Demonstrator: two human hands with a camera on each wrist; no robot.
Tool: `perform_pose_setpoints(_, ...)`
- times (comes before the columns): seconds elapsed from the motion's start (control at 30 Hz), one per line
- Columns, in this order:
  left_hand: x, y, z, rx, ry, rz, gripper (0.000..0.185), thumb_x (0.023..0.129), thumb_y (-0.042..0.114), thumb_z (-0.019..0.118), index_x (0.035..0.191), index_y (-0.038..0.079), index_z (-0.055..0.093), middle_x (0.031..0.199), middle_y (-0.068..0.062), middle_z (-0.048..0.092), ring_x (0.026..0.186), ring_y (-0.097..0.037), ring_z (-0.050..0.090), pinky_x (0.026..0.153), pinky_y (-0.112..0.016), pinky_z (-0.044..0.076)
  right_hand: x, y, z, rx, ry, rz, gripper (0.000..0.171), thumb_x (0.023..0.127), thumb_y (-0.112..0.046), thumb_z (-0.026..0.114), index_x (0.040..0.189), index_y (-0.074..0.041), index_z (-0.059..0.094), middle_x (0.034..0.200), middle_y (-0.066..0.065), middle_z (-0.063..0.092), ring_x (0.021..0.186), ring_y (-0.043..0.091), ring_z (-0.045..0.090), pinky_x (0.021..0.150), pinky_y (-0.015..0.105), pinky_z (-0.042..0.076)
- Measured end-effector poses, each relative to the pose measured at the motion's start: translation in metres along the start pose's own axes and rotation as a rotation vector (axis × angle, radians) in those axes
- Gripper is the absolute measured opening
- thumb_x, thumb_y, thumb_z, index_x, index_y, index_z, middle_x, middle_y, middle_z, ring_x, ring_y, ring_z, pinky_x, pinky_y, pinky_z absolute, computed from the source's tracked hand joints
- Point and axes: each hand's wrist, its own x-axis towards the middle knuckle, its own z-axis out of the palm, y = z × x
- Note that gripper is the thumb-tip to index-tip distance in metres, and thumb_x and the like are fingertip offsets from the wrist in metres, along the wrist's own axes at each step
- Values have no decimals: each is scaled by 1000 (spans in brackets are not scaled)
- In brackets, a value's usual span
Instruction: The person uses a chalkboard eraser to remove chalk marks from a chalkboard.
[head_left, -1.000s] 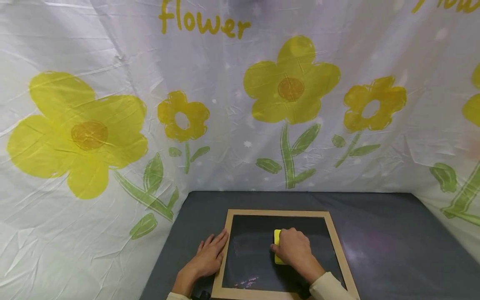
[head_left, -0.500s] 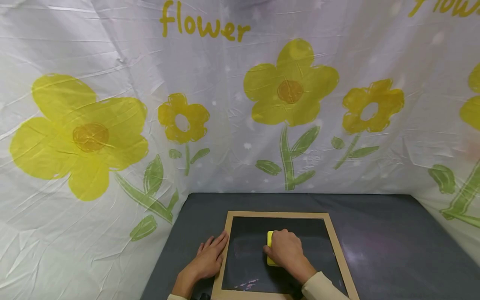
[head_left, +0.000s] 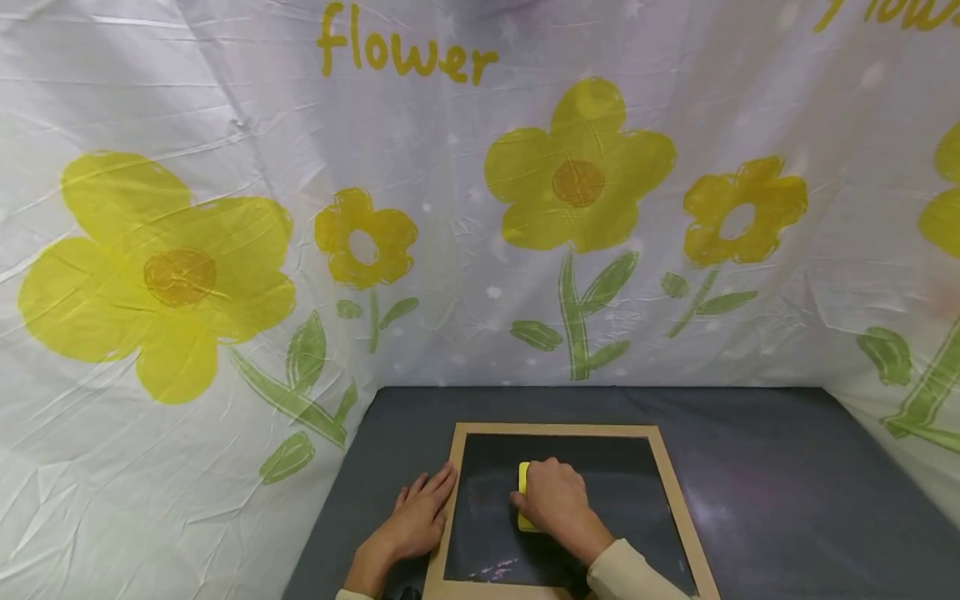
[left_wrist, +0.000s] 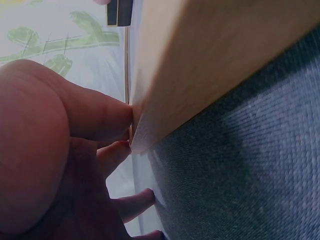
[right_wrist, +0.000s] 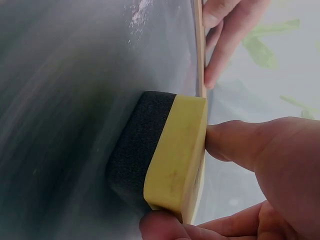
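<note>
My right hand (head_left: 551,500) grips the eraser (head_left: 523,497), fingers (right_wrist: 240,142) and thumb pinching its yellow top, dark pad flat on the chalkboard (head_left: 600,475). It sits left of the board's middle. My left hand (head_left: 420,517) lies flat and relaxed, fingers (left_wrist: 100,117) straight, tips touching the outer edge of the left frame rail (head_left: 448,508). That hand grasps nothing, only braces.

Progress, my judgement: mostly wiped. Upper and right board read clean dark. Left are a faint pale haze left of the eraser and a clear patch of pinkish-white chalk marks (head_left: 495,569) near the bottom rail, close to my right sleeve (head_left: 630,575). In the right wrist view the chalk smear (right_wrist: 140,12) shows well apart from the pad, not yet reached.

Materials: eraser is a rounded-corner block, smooth yellow foam on top, coarse black felt or sponge underneath, slightly compressed. Board is matte slate-dark, dusty streaks. Frame is light raw wood, flat rails, square corners, fine grain in the left wrist view. The surface (head_left: 750,450) is covered in dark grey woven cloth, visible weave. Behind it hangs a wrinkled white backdrop (head_left: 450,167), thin fabric, printed yellow flowers, green stems, the word "flower".
</note>
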Motion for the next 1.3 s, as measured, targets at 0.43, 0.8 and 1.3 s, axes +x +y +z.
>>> perform_pose_setpoints(0.43,-6,14,-7,17,7,9,63,112,13,52,173,11,36,182,-11,29,160,-61,23,119,-87,13,3,-14,3,-3,10,-21,47,90,-51,87,81,-7,71,68,6,59,60,25,61,55,43,57)
perform_pose_setpoints(0.8,-5,15,-7,16,7,-13,64,110,10,55,172,11,38,181,-12,31,162,-57,25,121,-86,13,6,-23,8,14,23,-51,47,89,-51,88,83,-7,74,69,6,61,62,24,61,56,43,58)
perform_pose_setpoints(1.3,0,1,2,45,35,23,65,111,18,53,174,17,35,182,-9,29,160,-61,24,118,-89,14,8,-33,10,5,12,-78,49,89,-53,88,91,-6,77,72,6,65,65,25,66,60,43,60)
